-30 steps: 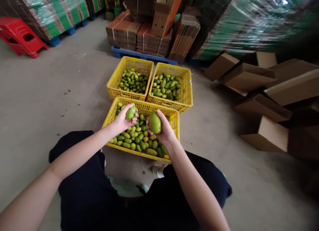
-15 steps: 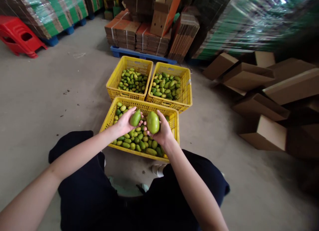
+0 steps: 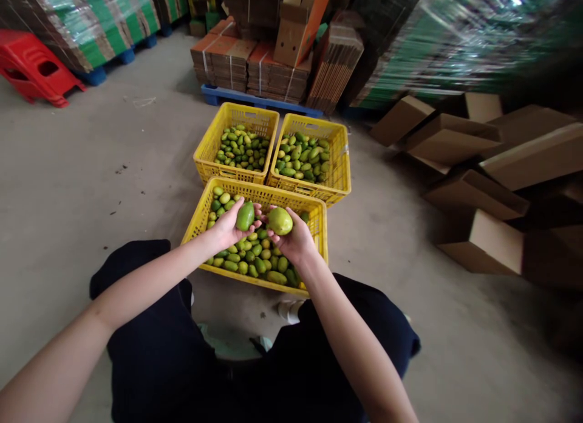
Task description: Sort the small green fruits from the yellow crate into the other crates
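Darker green fruit (image 3: 245, 216): in the left hand (image 3: 233, 224), above the front crate; fingers curl beneath it, thumb along its side, a hold that appears to leave the upper skin visible.
Paler green fruit (image 3: 280, 221): lies on its side in the upturned right hand (image 3: 296, 239), seemingly cradled rather than squeezed.
Hands: each closed around one fruit, side by side; whether their fingertips touch cannot be told.
Front crate (image 3: 323, 234): yellow, set before the person's knees, presumably for easy reach; holds loose fruit (image 3: 248, 254) in green and yellowish tones.
Rear crates: left (image 3: 228, 169) and right (image 3: 340, 161) stand just behind the front one, both part filled, probably grouped to stay within arm's length.
Floor (image 3: 136, 186): carries all three crates.
Surroundings: open cardboard boxes (image 3: 455, 140) to the right, well apart from the crates; red stool (image 3: 39, 67) far left.
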Demonstrator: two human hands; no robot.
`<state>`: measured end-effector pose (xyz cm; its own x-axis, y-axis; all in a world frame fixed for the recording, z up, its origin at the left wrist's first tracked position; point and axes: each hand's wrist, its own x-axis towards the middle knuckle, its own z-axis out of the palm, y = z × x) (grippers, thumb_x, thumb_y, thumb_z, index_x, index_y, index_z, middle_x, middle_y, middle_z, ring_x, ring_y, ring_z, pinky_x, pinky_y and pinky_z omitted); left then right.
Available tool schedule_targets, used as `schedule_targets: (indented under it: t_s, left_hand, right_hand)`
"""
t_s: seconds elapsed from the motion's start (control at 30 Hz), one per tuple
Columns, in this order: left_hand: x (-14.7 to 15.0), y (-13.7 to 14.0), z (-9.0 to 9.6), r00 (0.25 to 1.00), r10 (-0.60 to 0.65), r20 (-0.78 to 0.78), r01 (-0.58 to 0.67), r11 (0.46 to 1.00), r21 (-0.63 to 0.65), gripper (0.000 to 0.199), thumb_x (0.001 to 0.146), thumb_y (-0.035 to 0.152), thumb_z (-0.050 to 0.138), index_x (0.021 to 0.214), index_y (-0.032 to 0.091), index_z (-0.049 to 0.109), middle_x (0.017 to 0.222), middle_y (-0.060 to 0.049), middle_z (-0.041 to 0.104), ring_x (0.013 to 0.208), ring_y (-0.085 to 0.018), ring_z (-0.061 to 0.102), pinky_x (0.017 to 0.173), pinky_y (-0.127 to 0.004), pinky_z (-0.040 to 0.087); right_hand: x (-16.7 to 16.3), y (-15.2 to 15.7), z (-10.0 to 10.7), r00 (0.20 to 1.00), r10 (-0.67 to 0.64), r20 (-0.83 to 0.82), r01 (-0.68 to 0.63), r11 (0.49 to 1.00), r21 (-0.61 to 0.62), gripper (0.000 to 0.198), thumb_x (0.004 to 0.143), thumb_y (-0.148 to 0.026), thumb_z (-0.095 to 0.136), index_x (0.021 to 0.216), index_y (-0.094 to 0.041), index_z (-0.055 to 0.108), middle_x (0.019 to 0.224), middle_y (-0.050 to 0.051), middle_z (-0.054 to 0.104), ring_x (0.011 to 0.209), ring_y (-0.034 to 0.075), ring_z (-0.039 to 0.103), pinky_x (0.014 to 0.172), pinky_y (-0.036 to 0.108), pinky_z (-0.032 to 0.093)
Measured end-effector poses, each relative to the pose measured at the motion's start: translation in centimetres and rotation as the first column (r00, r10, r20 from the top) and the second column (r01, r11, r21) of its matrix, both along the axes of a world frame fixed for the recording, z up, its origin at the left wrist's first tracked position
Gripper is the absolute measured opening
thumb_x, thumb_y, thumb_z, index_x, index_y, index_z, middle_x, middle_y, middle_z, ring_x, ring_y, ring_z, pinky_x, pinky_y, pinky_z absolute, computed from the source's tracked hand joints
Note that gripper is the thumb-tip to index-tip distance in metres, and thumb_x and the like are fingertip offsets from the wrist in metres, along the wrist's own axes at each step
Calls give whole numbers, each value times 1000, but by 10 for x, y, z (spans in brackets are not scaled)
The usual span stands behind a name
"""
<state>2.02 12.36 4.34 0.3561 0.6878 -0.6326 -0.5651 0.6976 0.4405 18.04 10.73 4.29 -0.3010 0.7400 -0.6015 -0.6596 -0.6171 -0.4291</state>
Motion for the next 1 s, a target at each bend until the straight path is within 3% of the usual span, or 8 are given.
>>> schedule_targets:
  t_s: [0.23, 0.33, 0.43, 0.53, 0.6, 0.67, 0.83, 1.0]
  left_hand:
    - [-4, 2, 11, 999, -6, 44, 12, 993, -121, 34, 95, 30, 30, 96, 9, 57, 66, -9, 62, 48, -12, 57, 37, -15, 45]
    - [-1, 1, 11, 999, -41, 35, 42, 999, -14, 34, 94, 25, 28, 101, 7, 55, 70, -11, 62, 51, -13, 57, 41, -19, 47]
    - [1, -3, 9, 986, -29, -164, 68, 968, 240, 20, 92, 21, 43, 108, 13, 51, 85, -9, 65, 64, -14, 63, 59, -24, 53]
    - [-1, -7, 10, 920, 169, -353, 75, 809, 582, 44, 74, 12, 73, 111, 22, 50, 105, -5, 65, 90, -16, 66, 85, -28, 54]
    - [-3, -10, 14, 897, 225, -380, 117, 709, 696, 51, 62, 5, 81, 104, 21, 57, 111, -5, 65, 103, -17, 63, 93, -26, 50]
    - [-4, -13, 19, 909, 200, -366, 128, 700, 702, 45, 56, -1, 81, 93, 19, 64, 109, -7, 66, 109, -18, 62, 94, -23, 50]
    - [-4, -16, 25, 945, 210, -252, -19, 801, 598, 41, 54, -8, 79, 82, 19, 69, 106, -5, 64, 109, -18, 64, 89, -20, 54]
    - [-6, -13, 21, 924, 217, -314, 60, 731, 680, 43, 50, -9, 80, 83, 19, 73, 108, -6, 63, 109, -18, 62, 94, -21, 51]
  right_hand:
    - [4, -1, -3, 998, 40, -47, -39, 999, 13, 28, 84, -39, 48, 92, -14, 60, 66, 9, 68, 39, 12, 50, 27, 19, 34]
    - [6, -2, -2, 999, 50, -10, -49, 995, 91, 26, 78, -38, 55, 89, -15, 60, 68, 6, 67, 42, 12, 51, 29, 20, 35]
    - [7, -4, 3, 978, -12, 209, -48, 958, 281, 30, 71, -34, 63, 97, -20, 59, 89, 5, 71, 59, 16, 62, 42, 25, 48]
    - [10, -10, 11, 817, -250, 520, -154, 775, 613, 49, 67, -27, 72, 113, -29, 56, 114, 3, 66, 97, 24, 65, 76, 38, 57]
    - [11, -14, 16, 686, -420, 595, -270, 612, 743, 57, 68, -23, 74, 121, -31, 53, 122, 4, 63, 117, 26, 57, 100, 47, 47]
    - [11, -18, 18, 613, -518, 596, -312, 535, 785, 55, 70, -19, 73, 120, -29, 53, 124, 6, 62, 123, 26, 53, 111, 50, 36]
    - [4, -23, 14, 638, -548, 541, -209, 553, 807, 44, 69, -15, 75, 106, -27, 55, 130, 8, 60, 127, 26, 51, 114, 50, 32]
    - [4, -21, 10, 663, -536, 522, -159, 581, 799, 42, 60, -13, 82, 92, -26, 57, 126, 8, 61, 127, 26, 50, 110, 48, 38]
